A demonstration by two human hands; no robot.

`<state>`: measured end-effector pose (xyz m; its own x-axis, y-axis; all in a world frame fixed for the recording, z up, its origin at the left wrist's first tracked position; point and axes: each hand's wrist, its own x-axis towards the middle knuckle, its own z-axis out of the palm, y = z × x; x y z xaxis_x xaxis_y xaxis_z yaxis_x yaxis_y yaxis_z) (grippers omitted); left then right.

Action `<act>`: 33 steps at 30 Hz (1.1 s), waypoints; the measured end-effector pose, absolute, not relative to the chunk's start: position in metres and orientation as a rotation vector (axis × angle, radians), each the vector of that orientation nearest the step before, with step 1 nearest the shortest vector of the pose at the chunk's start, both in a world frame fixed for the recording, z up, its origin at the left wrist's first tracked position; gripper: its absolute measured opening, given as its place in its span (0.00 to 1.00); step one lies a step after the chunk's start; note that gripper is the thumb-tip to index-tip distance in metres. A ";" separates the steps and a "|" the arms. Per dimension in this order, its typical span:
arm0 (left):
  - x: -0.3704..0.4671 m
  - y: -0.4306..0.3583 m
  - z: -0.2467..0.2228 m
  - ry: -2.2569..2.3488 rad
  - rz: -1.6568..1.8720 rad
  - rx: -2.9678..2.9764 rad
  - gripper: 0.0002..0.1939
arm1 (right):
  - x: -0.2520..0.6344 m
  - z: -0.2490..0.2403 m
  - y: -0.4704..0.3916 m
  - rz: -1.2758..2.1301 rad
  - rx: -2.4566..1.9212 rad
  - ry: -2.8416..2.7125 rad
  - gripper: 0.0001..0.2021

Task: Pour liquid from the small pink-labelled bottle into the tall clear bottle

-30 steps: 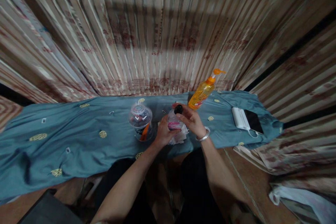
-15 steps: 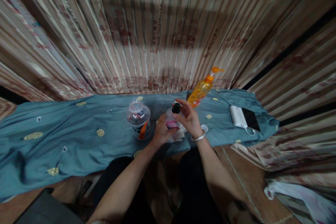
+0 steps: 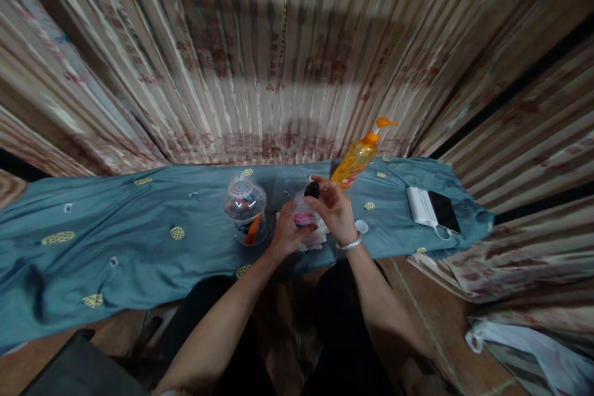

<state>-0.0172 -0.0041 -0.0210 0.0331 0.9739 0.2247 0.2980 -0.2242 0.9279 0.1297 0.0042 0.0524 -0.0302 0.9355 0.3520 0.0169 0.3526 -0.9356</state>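
Left hand curled part-closed round the body of a small clear bottle, pink on its lower part. Right hand nearly closed at the top, thumb and fingertips on the black cap; bracelet at that wrist. Bottle lies between the hands, cap at its mouth; whether seated or loose, cannot tell. Both ends under control, so the work looks centred on cap and neck.

Left of the hands: clear domed tub, something orange showing at its front. Under the bottle, between the wrists: crumpled white tissue. Beyond the right hand: amber pump bottle, orange head. Just beside the right wrist: small white disc. Farther right: white box, cable, dark slab alongside. All on the cloth-covered bench.
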 end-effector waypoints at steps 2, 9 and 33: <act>-0.018 -0.004 -0.021 1.313 1.225 1.612 0.39 | 0.132 0.055 0.004 0.991 -0.918 -1.460 0.25; -0.016 -0.004 -0.020 1.314 1.230 1.616 0.38 | 0.132 0.052 0.004 0.932 -0.926 -1.418 0.30; -0.015 -0.003 -0.023 1.333 1.263 1.606 0.37 | 0.131 0.057 0.003 0.924 -0.936 -1.521 0.33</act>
<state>-0.0150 -0.0033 -0.0229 0.0006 0.9687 0.2483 0.3005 -0.2370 0.9239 0.1312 0.0030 0.0569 -0.1167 0.9177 0.3798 0.0860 0.3903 -0.9167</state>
